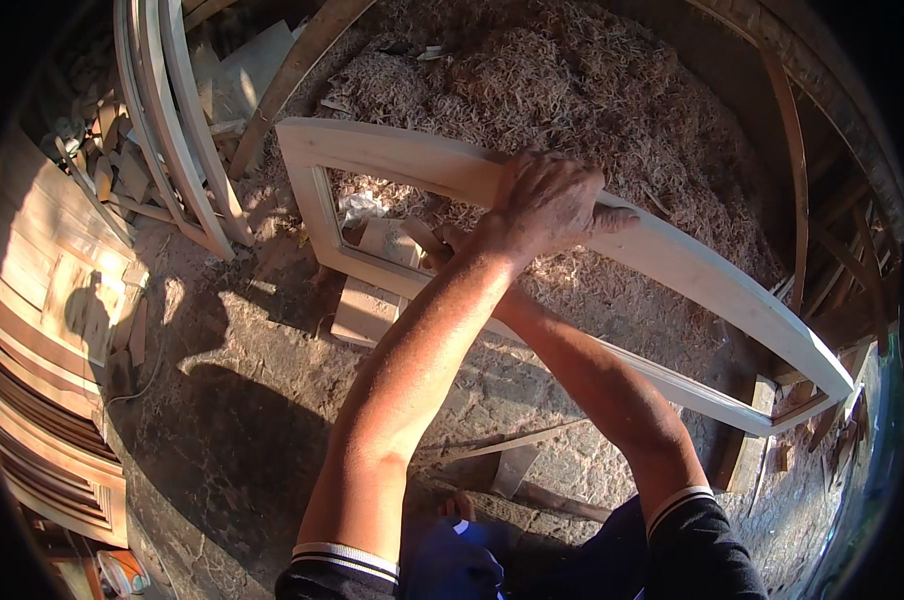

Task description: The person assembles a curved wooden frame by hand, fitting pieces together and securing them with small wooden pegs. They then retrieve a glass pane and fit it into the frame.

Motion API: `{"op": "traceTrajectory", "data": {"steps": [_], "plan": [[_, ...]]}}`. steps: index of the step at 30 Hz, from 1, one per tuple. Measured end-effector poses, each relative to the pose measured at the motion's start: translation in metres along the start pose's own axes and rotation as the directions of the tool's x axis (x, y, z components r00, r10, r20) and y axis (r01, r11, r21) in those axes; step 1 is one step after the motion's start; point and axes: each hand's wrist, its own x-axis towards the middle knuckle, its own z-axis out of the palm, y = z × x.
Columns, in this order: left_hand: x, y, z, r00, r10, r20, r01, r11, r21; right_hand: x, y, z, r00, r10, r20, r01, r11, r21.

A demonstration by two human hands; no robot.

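left hand point(547, 205) grips wooden frame point(402, 150); fingers point(547, 167) curled over.

The frame point(692, 265) is smooth, matt bare wood, the floor point(262, 345) rough, perhaps concrete.

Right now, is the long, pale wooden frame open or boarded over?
Open: brown wood shavings show through the frame's middle, below its pale upper rail.

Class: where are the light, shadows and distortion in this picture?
Head view: sunlight brightens the wooden frame and left forearm; head view: a large dark shadow lies on the floor; head view: fisheye distortion with a black surround.
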Motion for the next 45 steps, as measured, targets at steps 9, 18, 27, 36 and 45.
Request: {"op": "traceTrajectory", "data": {"steps": [9, 18, 27, 36, 45], "plan": [[-0.004, -0.001, 0.005, 1.000, 0.003, -0.030, -0.004, 0.999, -0.045, 0.103, -0.063, 0.071, 0.985, 0.044, -0.164, 0.029, 0.908, 0.418], [-0.005, 0.001, 0.008, 1.000, -0.019, 0.011, 0.020, 0.997, -0.072, 0.126, -0.049, 0.077, 0.985, -0.017, -0.170, 0.061, 0.963, 0.262], [-0.009, 0.000, 0.011, 0.990, 0.024, -0.141, -0.028, 0.999, -0.029, 0.124, -0.053, 0.078, 0.957, -0.084, -0.278, 0.084, 0.996, -0.011], [-0.007, 0.001, 0.011, 0.993, 0.004, -0.122, -0.012, 0.998, -0.064, 0.127, -0.053, 0.076, 0.971, -0.005, -0.237, 0.012, 1.000, 0.027], [-0.007, 0.000, 0.006, 0.998, 0.021, -0.060, -0.025, 0.998, -0.062, 0.124, -0.047, 0.074, 0.963, -0.019, -0.269, 0.020, 1.000, 0.001]]}}
